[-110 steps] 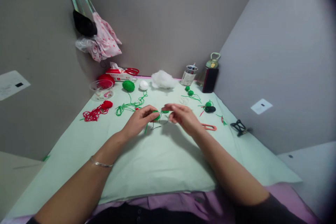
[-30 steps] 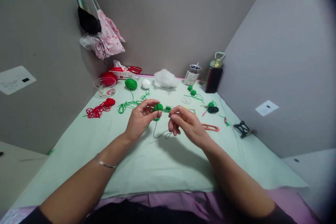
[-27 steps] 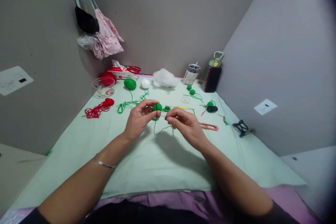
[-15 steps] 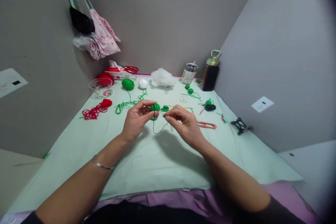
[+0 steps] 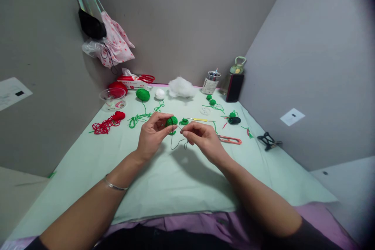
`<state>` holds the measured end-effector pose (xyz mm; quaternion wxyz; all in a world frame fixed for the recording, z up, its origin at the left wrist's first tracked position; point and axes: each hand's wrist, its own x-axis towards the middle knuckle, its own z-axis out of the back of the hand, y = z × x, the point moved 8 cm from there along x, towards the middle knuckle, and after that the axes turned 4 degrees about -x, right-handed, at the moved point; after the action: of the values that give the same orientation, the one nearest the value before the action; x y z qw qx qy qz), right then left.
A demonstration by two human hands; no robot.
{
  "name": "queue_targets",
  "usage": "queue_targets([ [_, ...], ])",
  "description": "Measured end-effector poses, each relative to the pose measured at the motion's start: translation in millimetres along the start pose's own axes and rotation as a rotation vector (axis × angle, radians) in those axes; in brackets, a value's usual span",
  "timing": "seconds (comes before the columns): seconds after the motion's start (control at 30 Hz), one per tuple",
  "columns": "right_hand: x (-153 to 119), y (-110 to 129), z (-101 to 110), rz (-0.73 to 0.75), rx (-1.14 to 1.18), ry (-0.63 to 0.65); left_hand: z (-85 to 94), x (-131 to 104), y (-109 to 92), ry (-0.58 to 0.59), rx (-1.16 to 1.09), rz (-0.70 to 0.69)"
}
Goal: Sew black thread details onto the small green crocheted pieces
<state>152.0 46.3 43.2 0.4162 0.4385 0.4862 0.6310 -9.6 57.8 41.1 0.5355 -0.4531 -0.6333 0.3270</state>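
My left hand pinches a green crocheted piece between thumb and fingers, above the middle of the table. Close to its right side, my right hand is closed on a thin needle pointing toward the piece. Whether the tip touches the stitches I cannot tell. Dark thread hangs in a loop below the two hands. Just behind lie a small green crocheted piece and a yellow-handled crochet hook. Orange thread snips rest beside my right hand, partly hidden by it.
Green yarn, a white ball and white stuffing stand at the back. Red yarn and a clear tub are left. A pen can, bottle, black spool and black clip are right.
My right hand has moved slightly left, bringing the needle nearer the green piece. The right side of the hanging thread has shifted left. More of the crochet hook and snips shows.
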Motion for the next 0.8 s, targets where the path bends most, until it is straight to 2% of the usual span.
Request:
queue_targets([
  [0.13,3,-12,-6,-0.088,0.220,0.081,-1.5,0,6,0.000,-0.067,0.076],
  [0.23,3,-15,-9,-0.124,0.280,0.106,-1.8,0,7,0.003,-0.084,0.094],
  [0.53,1,-13,-9,-0.154,0.299,0.108,-1.1,0,4,-0.011,-0.075,0.095],
  [0.67,1,-14,-9,-0.172,0.305,0.110,-0.7,1,1,-0.013,-0.033,0.052],
  [0.8,2,-14,-9,-0.138,0.273,0.107,-0.4,0,3,-0.011,-0.035,0.054],
])
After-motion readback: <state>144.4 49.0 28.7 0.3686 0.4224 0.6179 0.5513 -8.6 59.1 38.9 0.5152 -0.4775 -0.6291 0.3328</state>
